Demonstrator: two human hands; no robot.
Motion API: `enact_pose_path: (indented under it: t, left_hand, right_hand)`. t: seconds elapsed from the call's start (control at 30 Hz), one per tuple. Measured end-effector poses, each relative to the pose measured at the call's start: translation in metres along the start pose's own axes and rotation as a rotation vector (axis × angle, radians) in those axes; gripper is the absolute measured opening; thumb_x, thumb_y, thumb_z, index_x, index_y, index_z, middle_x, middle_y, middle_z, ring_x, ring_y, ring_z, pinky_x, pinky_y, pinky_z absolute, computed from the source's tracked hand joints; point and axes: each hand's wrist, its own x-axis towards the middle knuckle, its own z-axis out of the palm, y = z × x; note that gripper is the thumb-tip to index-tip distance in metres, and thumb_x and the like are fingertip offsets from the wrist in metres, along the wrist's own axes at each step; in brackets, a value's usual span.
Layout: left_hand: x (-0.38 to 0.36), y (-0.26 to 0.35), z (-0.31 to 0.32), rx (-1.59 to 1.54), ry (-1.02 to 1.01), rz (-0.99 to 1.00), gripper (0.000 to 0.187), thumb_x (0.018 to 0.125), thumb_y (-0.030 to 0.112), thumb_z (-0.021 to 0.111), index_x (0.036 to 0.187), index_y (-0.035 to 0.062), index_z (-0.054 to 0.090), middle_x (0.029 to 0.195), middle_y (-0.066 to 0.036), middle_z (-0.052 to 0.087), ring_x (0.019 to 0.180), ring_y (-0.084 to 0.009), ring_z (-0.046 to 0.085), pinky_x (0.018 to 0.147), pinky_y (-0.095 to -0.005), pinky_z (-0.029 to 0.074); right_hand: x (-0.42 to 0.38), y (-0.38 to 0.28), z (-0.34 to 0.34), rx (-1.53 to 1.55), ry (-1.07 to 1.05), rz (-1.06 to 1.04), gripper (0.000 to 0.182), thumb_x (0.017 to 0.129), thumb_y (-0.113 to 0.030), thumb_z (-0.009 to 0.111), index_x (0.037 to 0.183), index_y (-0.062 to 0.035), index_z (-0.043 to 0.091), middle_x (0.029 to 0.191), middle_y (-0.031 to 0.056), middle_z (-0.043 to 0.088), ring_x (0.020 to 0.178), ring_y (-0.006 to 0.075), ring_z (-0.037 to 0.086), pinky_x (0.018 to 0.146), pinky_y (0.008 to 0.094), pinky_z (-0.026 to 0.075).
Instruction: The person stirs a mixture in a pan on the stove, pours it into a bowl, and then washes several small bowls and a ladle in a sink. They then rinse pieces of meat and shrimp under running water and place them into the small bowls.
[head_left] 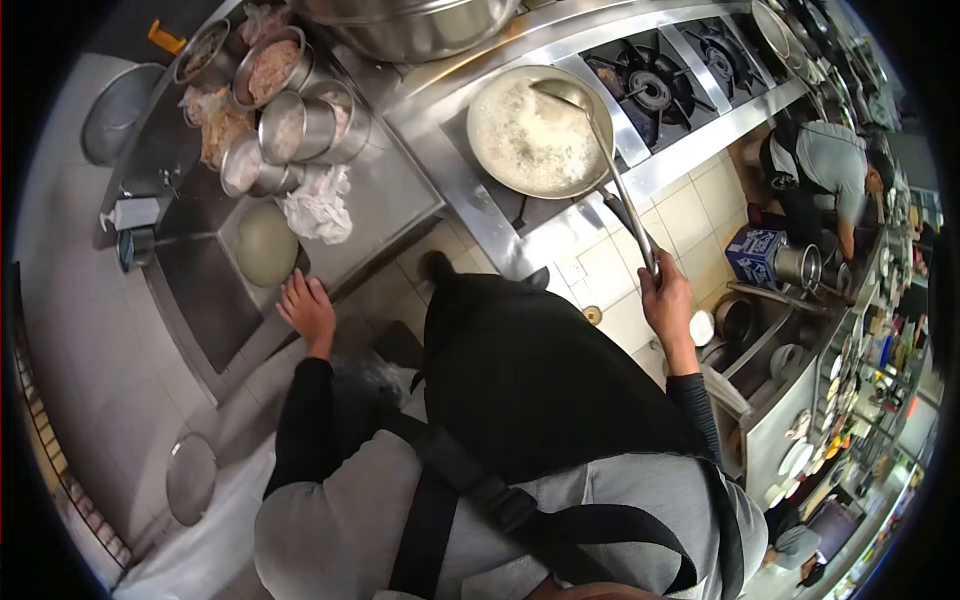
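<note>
A long-handled metal ladle (608, 150) is gripped near its end by my right hand (667, 300), fingers wrapped round the handle. Its head dips into the pale, frothy liquid (530, 130) in a wide pan (483, 163) on the stove. The pan's dark handle (616, 207) points towards me, beside the ladle's shaft. On the left, my left hand (308, 312) lies with fingers spread at the front edge of the sink counter. Just beyond its fingertips is a round, pale greenish disc (267, 245), perhaps a lid or a pan; a crumpled white cloth (318, 204) lies beside it.
Several metal bowls (290, 128) with raw meat stand on the left counter. A large steel pot (415, 30) is at the back. Bare burners (652, 90) lie right of the pan. A co-worker (835, 165) bends near a blue box (757, 255) on the right.
</note>
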Motion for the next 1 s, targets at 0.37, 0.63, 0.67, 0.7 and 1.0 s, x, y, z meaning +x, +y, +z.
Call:
enact_pose_path:
  t: [0.37, 0.63, 0.67, 0.7, 1.0]
  left_hand:
    - [-0.007, -0.013, 0.026, -0.236, 0.099, -0.163, 0.024, 0.094, 0.030, 0.060, 0.092, 0.0077, 0.053, 0.115, -0.016, 0.056, 0.114, -0.0368, 0.051, 0.098, -0.0517, 0.036]
    - [-0.040, 0.111, -0.031, -0.383, 0.521, -0.431, 0.041, 0.091, 0.032, 0.068, 0.122, 0.0072, 0.058, 0.137, -0.023, 0.045, 0.130, -0.0394, 0.042, 0.107, -0.0511, 0.033]
    - [-0.053, 0.127, -0.038, -0.497, 0.589, -0.445, 0.047, 0.090, 0.031, 0.070, 0.128, 0.0069, 0.057, 0.138, -0.023, 0.044, 0.130, -0.0401, 0.042, 0.107, -0.0504, 0.034]
    - [-0.068, 0.142, -0.043, -0.405, 0.585, -0.416, 0.048, 0.089, 0.026, 0.071, 0.128, 0.0040, 0.054, 0.136, -0.023, 0.042, 0.128, -0.0406, 0.042, 0.107, -0.0489, 0.035]
    - [-0.194, 0.283, -0.048, -0.615, 0.409, -0.472, 0.049, 0.083, 0.006, 0.072, 0.126, 0.0020, 0.050, 0.128, -0.019, 0.044, 0.122, -0.0381, 0.045, 0.105, -0.0462, 0.037]
  right_hand:
    - [0.028, 0.037, -0.094, 0.517, -0.435, 0.267, 0.027, 0.100, -0.021, 0.059, 0.120, -0.0053, 0.054, 0.074, -0.0036, 0.047, 0.062, 0.0050, 0.042, 0.053, 0.0230, 0.036]
    - [0.111, 0.100, -0.149, 0.209, -0.678, 0.055, 0.036, 0.100, -0.022, 0.059, 0.130, -0.0013, 0.057, 0.069, -0.0063, 0.047, 0.053, 0.0021, 0.042, 0.046, 0.0209, 0.034]
    - [0.124, 0.110, -0.149, 0.230, -0.728, 0.016, 0.033, 0.101, -0.020, 0.058, 0.128, -0.0019, 0.059, 0.069, -0.0061, 0.047, 0.053, 0.0022, 0.042, 0.046, 0.0201, 0.034]
    - [0.134, 0.113, -0.152, 0.230, -0.761, -0.009, 0.033, 0.101, -0.020, 0.058, 0.128, -0.0019, 0.059, 0.069, -0.0061, 0.047, 0.053, 0.0022, 0.042, 0.046, 0.0201, 0.034]
    - [0.186, 0.093, -0.187, 0.730, -1.151, 0.353, 0.029, 0.099, -0.015, 0.053, 0.123, 0.0017, 0.053, 0.076, -0.0003, 0.051, 0.048, 0.0032, 0.038, 0.038, 0.0183, 0.031]
